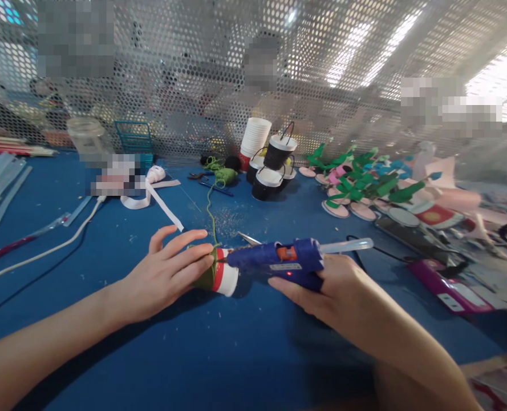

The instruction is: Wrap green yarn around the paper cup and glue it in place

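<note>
One yarn-wrapped cup [226, 278], under left hand [161, 281], glue gun [270, 258] tip beside fingertips [207, 262]

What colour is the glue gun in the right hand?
Dark blue; the glue gun shows best in the head view.

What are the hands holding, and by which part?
The right hand holds the glue gun by its handle; the left hand holds the cup by its yarn-wrapped side.
</note>
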`<state>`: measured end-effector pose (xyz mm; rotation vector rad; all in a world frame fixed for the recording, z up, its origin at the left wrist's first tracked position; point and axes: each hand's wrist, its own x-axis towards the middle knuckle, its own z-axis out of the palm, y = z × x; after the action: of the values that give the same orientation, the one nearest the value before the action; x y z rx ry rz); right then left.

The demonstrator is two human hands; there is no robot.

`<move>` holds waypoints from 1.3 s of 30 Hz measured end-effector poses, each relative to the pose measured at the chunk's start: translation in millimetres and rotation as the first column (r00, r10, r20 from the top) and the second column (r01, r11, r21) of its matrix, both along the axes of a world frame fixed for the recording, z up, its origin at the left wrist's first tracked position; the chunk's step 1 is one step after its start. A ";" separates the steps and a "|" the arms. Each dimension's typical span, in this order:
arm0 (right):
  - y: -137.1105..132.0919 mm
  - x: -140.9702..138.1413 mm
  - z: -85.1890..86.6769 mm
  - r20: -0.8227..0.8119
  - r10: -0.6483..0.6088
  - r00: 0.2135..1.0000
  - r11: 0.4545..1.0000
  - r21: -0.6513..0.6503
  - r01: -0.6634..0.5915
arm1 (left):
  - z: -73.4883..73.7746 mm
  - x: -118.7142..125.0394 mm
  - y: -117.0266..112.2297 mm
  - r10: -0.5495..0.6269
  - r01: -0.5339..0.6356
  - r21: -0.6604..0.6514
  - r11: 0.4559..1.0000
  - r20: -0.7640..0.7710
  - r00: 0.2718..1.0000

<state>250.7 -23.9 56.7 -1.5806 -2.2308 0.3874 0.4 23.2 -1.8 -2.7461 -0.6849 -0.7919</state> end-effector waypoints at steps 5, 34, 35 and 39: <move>-1.3 -0.7 0.6 0.042 -0.009 0.999 1.000 0.011 0.009 | -0.4 -0.3 0.7 0.002 -0.002 -0.035 0.999 0.013 1.000; 9.2 0.8 -6.0 -0.065 -0.035 0.997 0.999 0.019 0.036 | -1.1 -1.6 -1.7 -0.009 0.014 0.080 0.997 -0.061 0.998; 10.1 0.5 -5.9 -0.068 -0.039 0.997 0.999 0.015 0.040 | -0.9 -1.7 -1.9 -0.012 0.017 0.081 0.997 -0.071 0.997; 13.3 -1.4 -3.6 -0.080 -0.058 0.995 0.998 -0.015 0.057 | 0.5 -1.4 -3.9 -0.008 0.015 0.091 0.996 -0.072 0.997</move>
<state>249.3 -10.6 53.1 -1.6033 -2.1218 0.4422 -1.0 19.3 -1.2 -2.6839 -0.6038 -0.7056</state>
